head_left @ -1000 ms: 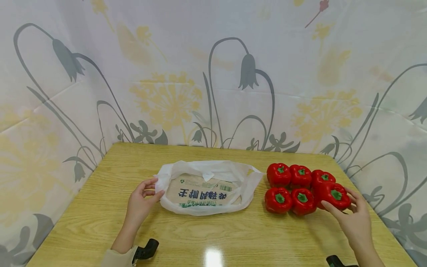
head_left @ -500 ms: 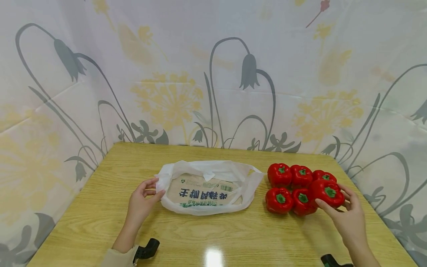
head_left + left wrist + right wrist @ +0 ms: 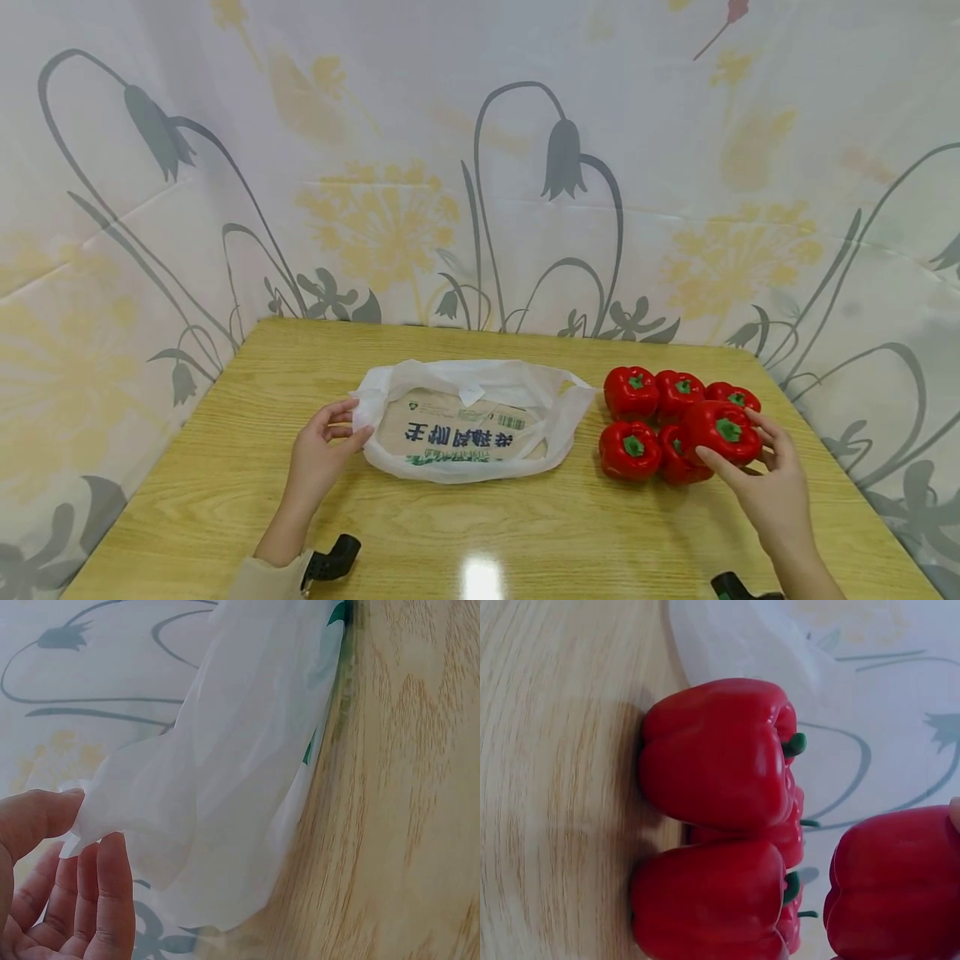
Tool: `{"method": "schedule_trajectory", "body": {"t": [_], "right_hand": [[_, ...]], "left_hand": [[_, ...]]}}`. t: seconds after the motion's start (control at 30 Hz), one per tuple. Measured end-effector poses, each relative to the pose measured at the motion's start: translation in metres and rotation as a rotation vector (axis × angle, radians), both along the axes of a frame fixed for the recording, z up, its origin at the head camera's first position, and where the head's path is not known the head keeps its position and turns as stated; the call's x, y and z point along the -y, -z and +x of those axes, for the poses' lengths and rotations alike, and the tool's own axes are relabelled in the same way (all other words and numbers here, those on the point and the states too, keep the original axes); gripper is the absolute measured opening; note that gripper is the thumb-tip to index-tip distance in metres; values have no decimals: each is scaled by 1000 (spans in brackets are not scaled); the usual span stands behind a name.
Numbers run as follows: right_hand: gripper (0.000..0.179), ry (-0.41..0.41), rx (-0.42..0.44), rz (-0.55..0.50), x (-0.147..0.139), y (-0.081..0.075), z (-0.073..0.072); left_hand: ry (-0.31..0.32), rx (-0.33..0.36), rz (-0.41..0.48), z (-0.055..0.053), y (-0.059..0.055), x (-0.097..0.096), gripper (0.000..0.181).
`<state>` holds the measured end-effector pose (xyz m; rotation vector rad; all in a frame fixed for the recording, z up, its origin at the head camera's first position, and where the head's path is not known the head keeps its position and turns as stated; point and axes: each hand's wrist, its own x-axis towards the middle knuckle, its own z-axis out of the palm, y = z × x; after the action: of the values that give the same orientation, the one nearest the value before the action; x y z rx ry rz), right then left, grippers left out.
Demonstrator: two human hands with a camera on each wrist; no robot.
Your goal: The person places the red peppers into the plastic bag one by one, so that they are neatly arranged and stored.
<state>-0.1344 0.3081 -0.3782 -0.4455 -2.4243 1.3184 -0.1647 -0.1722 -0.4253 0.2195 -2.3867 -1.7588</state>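
Observation:
My left hand (image 3: 322, 450) pinches the left edge of a white plastic bag (image 3: 457, 471), thumb on one side and fingers on the other, as the left wrist view also shows. The bag lies with its mouth spread wide, and printed lettering shows inside it. On the right, my right hand (image 3: 772, 483) grips a red bell pepper (image 3: 716, 433) with a green stem. That pepper is raised above the others, and it partly covers two of them in the head view. In the right wrist view the held pepper (image 3: 896, 885) appears at the lower right, apart from the standing ones.
Several more red bell peppers (image 3: 630, 450) stand upright in two rows right of the bag, on a wood-grain table (image 3: 420, 542). A flower-printed curtain (image 3: 480, 208) hangs behind and along the sides. Black wrist mounts (image 3: 333, 558) stick out near both wrists.
My right hand has carried the held pepper up and to the left, over the neighbouring peppers. My left hand keeps its pinch on the bag and has hardly moved.

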Motion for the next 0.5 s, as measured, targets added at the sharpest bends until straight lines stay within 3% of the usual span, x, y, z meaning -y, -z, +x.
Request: {"method": "schedule_trajectory", "body": {"t": [0.5], "right_hand": [[77,-35,-29,-14,16,-5,-3]], "left_hand": [[4,2,11,-1,0,-1,45]]}}
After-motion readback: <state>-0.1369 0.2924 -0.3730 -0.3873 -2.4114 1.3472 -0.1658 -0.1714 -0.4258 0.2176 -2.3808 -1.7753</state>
